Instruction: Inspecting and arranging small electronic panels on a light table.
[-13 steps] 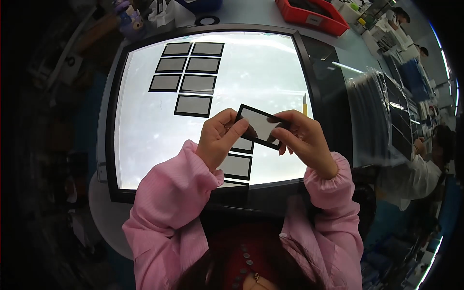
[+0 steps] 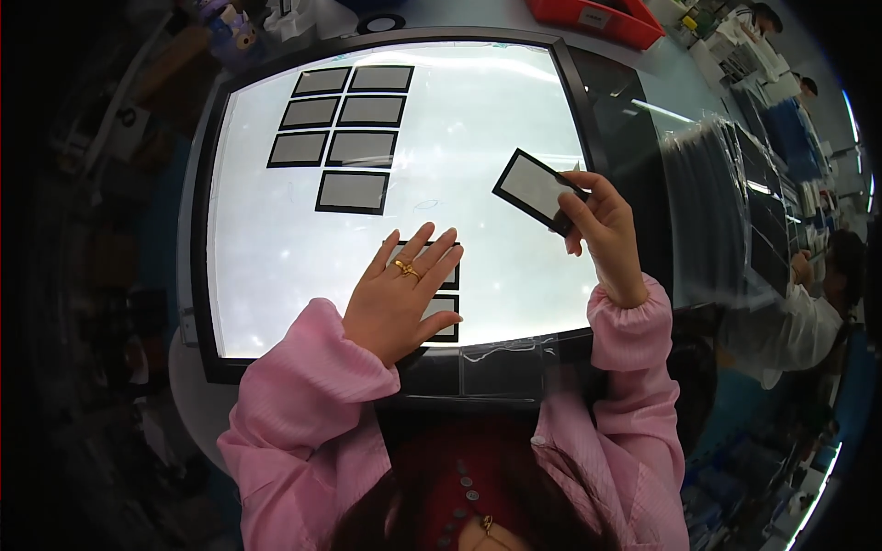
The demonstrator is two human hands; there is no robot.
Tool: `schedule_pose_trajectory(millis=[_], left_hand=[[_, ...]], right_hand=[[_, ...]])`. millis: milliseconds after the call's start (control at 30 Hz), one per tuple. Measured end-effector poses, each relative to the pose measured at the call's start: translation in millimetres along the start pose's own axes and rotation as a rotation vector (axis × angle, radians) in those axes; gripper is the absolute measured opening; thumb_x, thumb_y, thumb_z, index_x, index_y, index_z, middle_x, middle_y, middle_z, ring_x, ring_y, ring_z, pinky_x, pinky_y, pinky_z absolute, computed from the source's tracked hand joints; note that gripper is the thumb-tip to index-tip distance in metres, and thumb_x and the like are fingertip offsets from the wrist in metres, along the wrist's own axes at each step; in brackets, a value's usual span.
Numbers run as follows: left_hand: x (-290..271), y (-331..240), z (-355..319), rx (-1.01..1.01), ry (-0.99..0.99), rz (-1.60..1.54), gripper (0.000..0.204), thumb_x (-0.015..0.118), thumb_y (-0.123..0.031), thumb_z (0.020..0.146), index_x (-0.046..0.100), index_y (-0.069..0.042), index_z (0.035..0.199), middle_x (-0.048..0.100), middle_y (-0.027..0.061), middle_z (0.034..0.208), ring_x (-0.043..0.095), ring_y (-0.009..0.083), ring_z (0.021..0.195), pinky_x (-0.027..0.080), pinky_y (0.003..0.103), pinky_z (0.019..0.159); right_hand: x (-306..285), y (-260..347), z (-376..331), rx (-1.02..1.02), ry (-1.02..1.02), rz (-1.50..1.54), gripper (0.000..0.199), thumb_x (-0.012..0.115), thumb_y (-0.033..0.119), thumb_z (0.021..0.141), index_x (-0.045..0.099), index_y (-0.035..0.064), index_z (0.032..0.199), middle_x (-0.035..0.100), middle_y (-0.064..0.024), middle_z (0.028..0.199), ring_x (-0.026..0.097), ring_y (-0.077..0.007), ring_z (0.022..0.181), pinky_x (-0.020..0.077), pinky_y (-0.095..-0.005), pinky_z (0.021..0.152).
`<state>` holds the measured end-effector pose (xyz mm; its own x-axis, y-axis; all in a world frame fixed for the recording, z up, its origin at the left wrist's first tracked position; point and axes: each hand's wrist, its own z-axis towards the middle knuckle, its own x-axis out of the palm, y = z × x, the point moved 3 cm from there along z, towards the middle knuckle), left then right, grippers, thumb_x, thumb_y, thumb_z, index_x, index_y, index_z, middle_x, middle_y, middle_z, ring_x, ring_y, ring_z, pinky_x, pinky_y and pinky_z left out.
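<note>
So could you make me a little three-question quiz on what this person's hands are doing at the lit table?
1. True or false: the right hand holds a black-framed panel lifted off the light table.
2. How many panels lie in the grid at the table's far left corner?
3. The left hand rests: A) in the red tray, B) flat on panels near the table's front edge, C) on the plastic-wrapped stack.

Key: 1 true; 2 seven; 3 B.
</note>
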<state>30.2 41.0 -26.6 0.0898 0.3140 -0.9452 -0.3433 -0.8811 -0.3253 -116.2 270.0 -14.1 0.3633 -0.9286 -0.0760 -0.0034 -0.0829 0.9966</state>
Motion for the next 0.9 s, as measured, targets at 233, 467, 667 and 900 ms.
schedule_pose_trajectory(millis=[233,467,667,900], left_hand=[[-7.1,-8.6,-14.1,-0.048,-0.025,-0.005,0.079,0.074,-0.044,0.085,0.04,-0.009,0.148,0.04,0.0082,0.156,0.032,0.0295,0.148,0.025,0.049,0.12],[-19.3,-24.0,-10.9,-0.029,-0.062,0.028,0.061,0.075,-0.041,0.084,0.058,-0.009,0.133,0.056,0.0044,0.143,0.049,0.0251,0.136,0.037,0.044,0.112],[-25.1,0.8,24.2,-0.05,-0.268,-0.157,0.02,0.078,-0.007,0.078,0.069,-0.007,0.095,0.071,0.0051,0.099,0.069,0.0242,0.09,0.057,0.033,0.073],[-11.3,20.5,30.6,-0.015,-0.384,-0.319,0.025,0.075,-0.002,0.08,0.07,-0.01,0.103,0.071,0.0041,0.106,0.066,0.0241,0.085,0.055,0.033,0.071]], right_hand=[[2.8,-6.9,-9.7,0.153,0.149,-0.076,0.026,0.065,0.011,0.097,0.063,0.0002,0.121,0.058,0.0007,0.065,0.05,-0.0028,0.047,0.0364,-0.0182,0.04],[17.3,-3.9,-13.3,0.261,0.283,-0.137,0.023,0.064,0.011,0.098,0.062,0.001,0.118,0.058,0.001,0.063,0.049,-0.0032,0.045,0.0361,-0.0187,0.039],[20.7,-8.0,-11.8,0.286,0.293,-0.164,0.023,0.065,0.01,0.097,0.061,0.0007,0.118,0.058,0.0004,0.063,0.048,-0.0039,0.042,0.0346,-0.0196,0.037],[21.6,-9.4,-6.9,0.303,0.277,-0.182,0.023,0.065,0.009,0.097,0.061,0.0001,0.117,0.058,-0.0001,0.063,0.047,-0.0038,0.04,0.0326,-0.0198,0.034]])
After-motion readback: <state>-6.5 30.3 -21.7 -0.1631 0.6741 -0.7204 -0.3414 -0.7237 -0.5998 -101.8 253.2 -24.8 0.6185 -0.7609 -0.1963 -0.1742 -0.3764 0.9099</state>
